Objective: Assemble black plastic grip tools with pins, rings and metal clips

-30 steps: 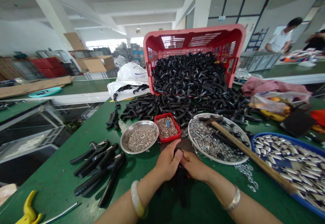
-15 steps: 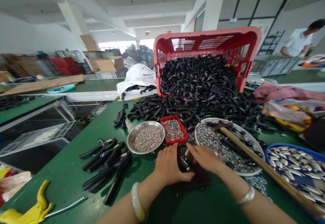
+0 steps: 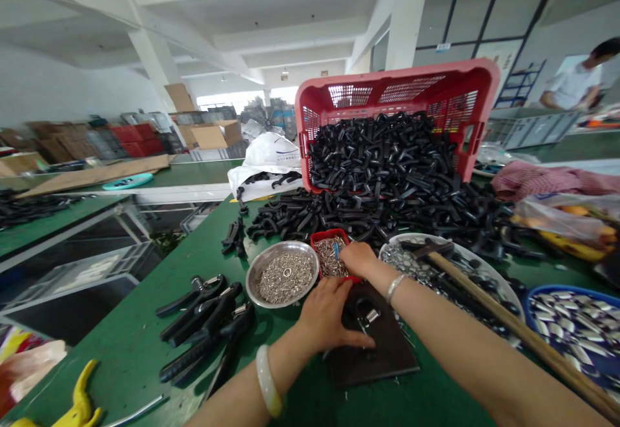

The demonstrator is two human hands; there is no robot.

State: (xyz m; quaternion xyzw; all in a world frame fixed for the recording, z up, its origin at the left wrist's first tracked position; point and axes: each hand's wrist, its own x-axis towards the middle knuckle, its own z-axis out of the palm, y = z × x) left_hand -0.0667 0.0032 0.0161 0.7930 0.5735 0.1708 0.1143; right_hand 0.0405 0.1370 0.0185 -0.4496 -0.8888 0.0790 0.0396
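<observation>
My left hand [image 3: 323, 316] curls around a black part with a coil spring [image 3: 372, 316], holding it on a dark flat plate [image 3: 375, 362]. Its thumb reaches along the near side, and the hand covers part of the piece. Over the red box [image 3: 318, 236] of small metal pins [image 3: 327, 252], my right hand [image 3: 359, 259] dips in with bent fingers; the fingertips are hidden, so I cannot see what they pinch. Left of the box stands a round metal bowl [image 3: 252, 292] of tiny metal parts.
A red basket [image 3: 397, 73] lies tipped behind, black parts [image 3: 382, 156] spilling out. Several black-handled spring tools [image 3: 206, 323] lie left, near a yellow-handled tool [image 3: 80, 401]. At right are a hammer [image 3: 484, 304] across a white tray [image 3: 514, 288] and a blue tray [image 3: 533, 294]. A person [image 3: 576, 84] works far right.
My right hand has left the black part and moved forward into the red box. My left hand stays at the part, and more of the dark plate shows. The view has tilted slightly upward.
</observation>
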